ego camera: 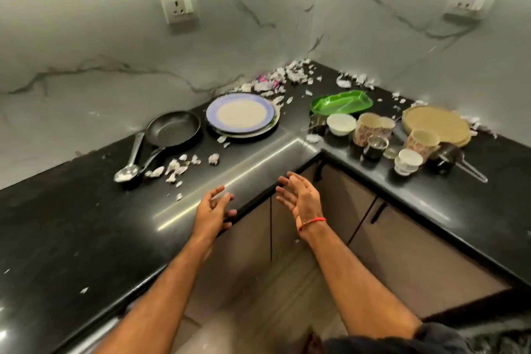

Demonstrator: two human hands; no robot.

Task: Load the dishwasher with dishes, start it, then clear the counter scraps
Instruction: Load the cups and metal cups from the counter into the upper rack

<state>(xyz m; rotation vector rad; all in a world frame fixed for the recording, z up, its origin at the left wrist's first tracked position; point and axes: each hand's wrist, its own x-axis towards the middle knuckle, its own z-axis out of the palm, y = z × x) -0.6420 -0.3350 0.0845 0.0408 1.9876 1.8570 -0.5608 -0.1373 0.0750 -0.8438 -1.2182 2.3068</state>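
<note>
1. Both hands were up and out over the inner corner of the bench! The left hand (214, 210) had its fingers (221, 198) loosely spread and released, grasping nothing, hovering just at the bench (71, 224) front edge.
2. The right hand (300, 198) was palm-up beside it, fingers relaxed and released too, nothing held, with a red thread band (313, 223) at the wrist.
3. Ahead on the left run sat a black frying pan (172, 129) and a steel spoon (129, 164) beside its handle.
4. Just beside the pan, toward the back corner, lay a blue-rimmed plate (240, 115) stacked on other plates.
5. White scraps (178, 167) were scattered near the spoon, and more scraps were heaped in the back corner.
6. On the right run stood a green tray (342, 103), a white bowl (341, 123), patterned cups (367, 128), a small steel tumbler (376, 146), stacked tan plates (436, 123) and a small saucepan (448, 158), all crowded together.
7. Two wall sockets (178, 6) sat on the marble backsplash above.
</note>
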